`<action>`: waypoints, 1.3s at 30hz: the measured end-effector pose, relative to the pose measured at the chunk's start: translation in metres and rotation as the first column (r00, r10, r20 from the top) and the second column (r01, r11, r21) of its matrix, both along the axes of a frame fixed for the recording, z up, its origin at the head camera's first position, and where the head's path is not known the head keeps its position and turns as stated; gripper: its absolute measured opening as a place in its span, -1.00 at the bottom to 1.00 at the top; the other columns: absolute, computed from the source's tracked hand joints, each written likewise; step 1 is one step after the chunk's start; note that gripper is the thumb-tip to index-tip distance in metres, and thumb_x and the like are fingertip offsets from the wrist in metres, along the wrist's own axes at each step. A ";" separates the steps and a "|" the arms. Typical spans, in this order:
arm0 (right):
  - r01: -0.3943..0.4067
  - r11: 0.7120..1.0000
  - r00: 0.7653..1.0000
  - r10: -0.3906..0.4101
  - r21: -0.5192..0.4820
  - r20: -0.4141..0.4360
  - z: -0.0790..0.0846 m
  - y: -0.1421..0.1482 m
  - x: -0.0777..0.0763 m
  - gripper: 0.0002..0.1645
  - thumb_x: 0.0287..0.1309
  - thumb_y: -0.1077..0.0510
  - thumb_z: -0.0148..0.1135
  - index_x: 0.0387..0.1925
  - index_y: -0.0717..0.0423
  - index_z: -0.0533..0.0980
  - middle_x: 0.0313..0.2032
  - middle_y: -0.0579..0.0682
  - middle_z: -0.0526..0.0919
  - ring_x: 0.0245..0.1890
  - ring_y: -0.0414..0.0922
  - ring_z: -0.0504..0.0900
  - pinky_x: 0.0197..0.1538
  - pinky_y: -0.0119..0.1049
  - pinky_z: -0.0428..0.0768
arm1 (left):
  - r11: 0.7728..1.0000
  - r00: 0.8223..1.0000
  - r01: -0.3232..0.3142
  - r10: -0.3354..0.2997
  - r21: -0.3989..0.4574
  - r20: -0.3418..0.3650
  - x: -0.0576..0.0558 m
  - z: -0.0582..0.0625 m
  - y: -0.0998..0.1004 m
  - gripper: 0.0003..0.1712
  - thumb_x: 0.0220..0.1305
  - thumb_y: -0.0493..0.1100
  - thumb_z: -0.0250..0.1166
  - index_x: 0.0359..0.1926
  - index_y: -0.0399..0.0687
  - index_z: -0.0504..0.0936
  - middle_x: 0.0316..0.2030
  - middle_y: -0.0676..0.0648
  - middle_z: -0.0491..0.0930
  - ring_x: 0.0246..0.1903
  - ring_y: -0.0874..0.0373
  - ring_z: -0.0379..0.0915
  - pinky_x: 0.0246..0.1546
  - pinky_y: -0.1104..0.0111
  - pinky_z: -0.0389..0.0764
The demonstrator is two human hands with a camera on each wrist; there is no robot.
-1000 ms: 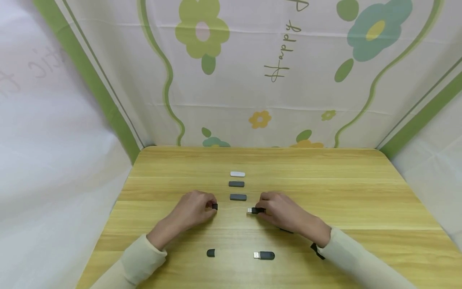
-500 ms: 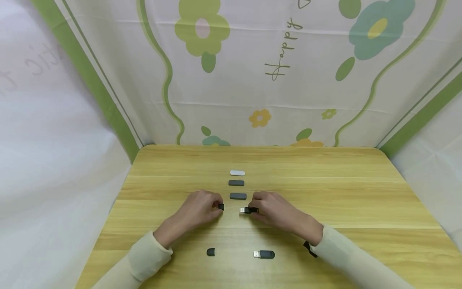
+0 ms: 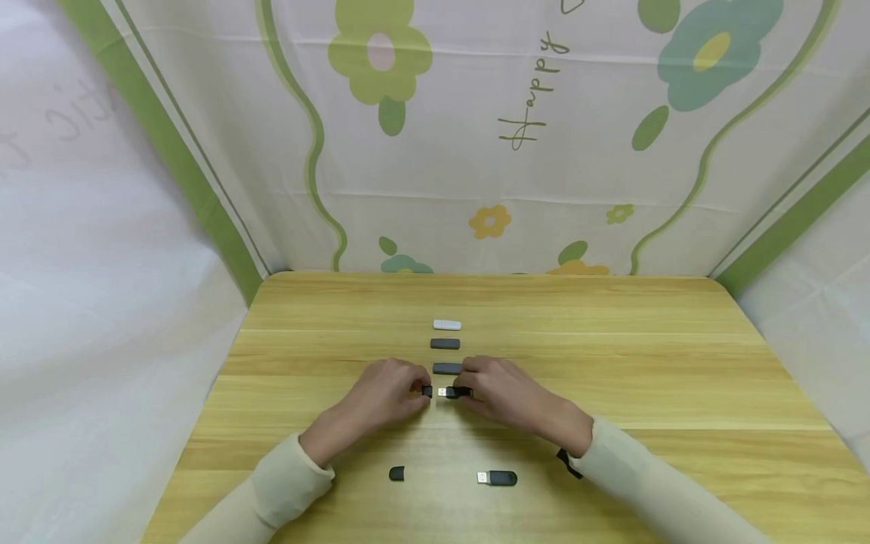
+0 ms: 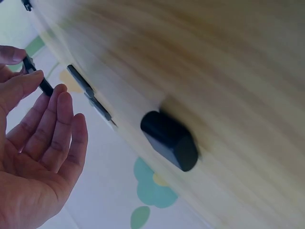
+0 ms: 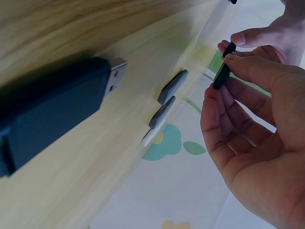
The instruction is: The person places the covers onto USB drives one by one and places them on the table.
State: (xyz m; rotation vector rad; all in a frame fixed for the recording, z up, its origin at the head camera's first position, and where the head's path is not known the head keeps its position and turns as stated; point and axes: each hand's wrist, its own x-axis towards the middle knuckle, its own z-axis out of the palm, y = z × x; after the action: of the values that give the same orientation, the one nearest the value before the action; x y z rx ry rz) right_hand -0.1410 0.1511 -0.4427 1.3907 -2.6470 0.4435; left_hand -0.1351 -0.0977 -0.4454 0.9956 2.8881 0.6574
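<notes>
In the head view, my left hand (image 3: 390,389) pinches a small black cap (image 3: 427,391) between thumb and fingertips. Facing it from the right, my right hand (image 3: 503,389) pinches a black USB stick (image 3: 457,392), its bare metal plug pointing left at the cap. A narrow gap separates plug and cap in this view. Closer to me on the table lies a second black cap (image 3: 397,474), which looms large in the left wrist view. To its right is another uncapped black USB stick (image 3: 501,477), seen close up in the right wrist view.
Beyond the hands, a white USB stick (image 3: 447,325) and two dark grey ones, the farther (image 3: 445,344) and the nearer (image 3: 445,369), lie in a column on the wooden table (image 3: 612,325). A flowered curtain (image 3: 435,151) hangs behind the table's far edge.
Both hands have moved toward each other, the left one rightward with the cap and the right one leftward with the USB stick. The gap between plug and cap has narrowed.
</notes>
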 end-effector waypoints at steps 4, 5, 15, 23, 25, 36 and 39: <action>-0.003 1.000 1.000 0.003 0.004 0.003 0.001 -0.004 0.000 -0.88 0.16 0.21 0.59 -0.26 0.08 0.76 -0.36 -0.12 0.63 -0.44 -0.33 0.47 -0.35 -0.49 0.52 | 1.000 1.000 -0.001 0.001 0.002 0.006 0.000 0.002 0.002 -0.89 0.22 -0.17 0.58 -0.33 0.05 0.77 -0.45 0.18 0.68 -0.49 0.39 0.43 -0.42 0.45 0.50; -0.002 1.000 1.000 0.002 0.005 0.006 0.001 -0.004 0.000 -0.88 0.16 0.21 0.59 -0.27 0.08 0.76 -0.36 -0.12 0.64 -0.44 -0.33 0.47 -0.35 -0.50 0.52 | 1.000 1.000 -0.001 0.001 0.003 0.006 0.000 0.002 0.003 -0.89 0.22 -0.16 0.58 -0.33 0.05 0.77 -0.44 0.17 0.68 -0.49 0.38 0.43 -0.42 0.45 0.50; 0.005 1.000 1.000 -0.005 0.018 -0.004 0.001 -0.007 0.000 -0.87 0.15 0.20 0.60 -0.26 0.07 0.77 -0.32 -0.10 0.68 -0.42 -0.31 0.52 -0.33 -0.48 0.56 | 1.000 1.000 -0.008 0.008 0.000 0.011 0.000 0.005 0.005 -0.89 0.22 -0.16 0.58 -0.33 0.03 0.77 -0.43 0.16 0.70 -0.49 0.38 0.44 -0.43 0.45 0.51; -0.004 1.000 1.000 0.004 0.002 -0.005 -0.001 -0.007 0.001 -0.87 0.15 0.21 0.60 -0.26 0.09 0.77 -0.33 -0.10 0.68 -0.40 -0.30 0.54 -0.32 -0.47 0.57 | 1.000 1.000 -0.007 0.007 -0.010 0.012 0.001 0.003 0.007 -0.89 0.22 -0.16 0.58 -0.33 0.04 0.77 -0.44 0.17 0.69 -0.49 0.38 0.44 -0.41 0.46 0.51; -0.011 1.000 1.000 0.011 -0.001 -0.004 -0.002 -0.007 0.001 -0.87 0.15 0.22 0.60 -0.26 0.09 0.76 -0.33 -0.10 0.67 -0.40 -0.31 0.55 -0.31 -0.47 0.58 | 1.000 1.000 -0.001 0.002 -0.011 0.011 0.000 0.002 0.007 -0.89 0.22 -0.16 0.58 -0.33 0.04 0.77 -0.45 0.17 0.69 -0.50 0.39 0.43 -0.42 0.46 0.50; -0.021 1.000 1.000 0.021 0.009 -0.020 -0.001 -0.010 0.002 -0.86 0.17 0.21 0.59 -0.23 0.09 0.77 -0.31 -0.10 0.69 -0.36 -0.27 0.59 -0.27 -0.43 0.61 | 1.000 1.000 0.022 -0.022 -0.011 0.002 0.001 0.001 0.009 -0.88 0.22 -0.14 0.58 -0.32 0.01 0.78 -0.48 0.16 0.65 -0.53 0.37 0.38 -0.47 0.46 0.46; -0.019 1.000 1.000 0.020 0.010 -0.022 -0.001 -0.011 0.002 -0.86 0.16 0.20 0.59 -0.24 0.09 0.77 -0.31 -0.09 0.70 -0.36 -0.27 0.59 -0.26 -0.42 0.62 | 1.000 1.000 0.026 -0.026 -0.013 0.006 0.001 0.002 0.010 -0.88 0.22 -0.15 0.58 -0.32 0.00 0.78 -0.48 0.15 0.65 -0.52 0.36 0.38 -0.47 0.46 0.45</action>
State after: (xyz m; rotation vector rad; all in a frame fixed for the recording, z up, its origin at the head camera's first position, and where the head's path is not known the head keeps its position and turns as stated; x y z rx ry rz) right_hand -0.1388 0.1401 -0.4436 1.4170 -2.6239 0.4160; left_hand -0.1343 -0.0879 -0.4436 1.0257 2.8660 0.6387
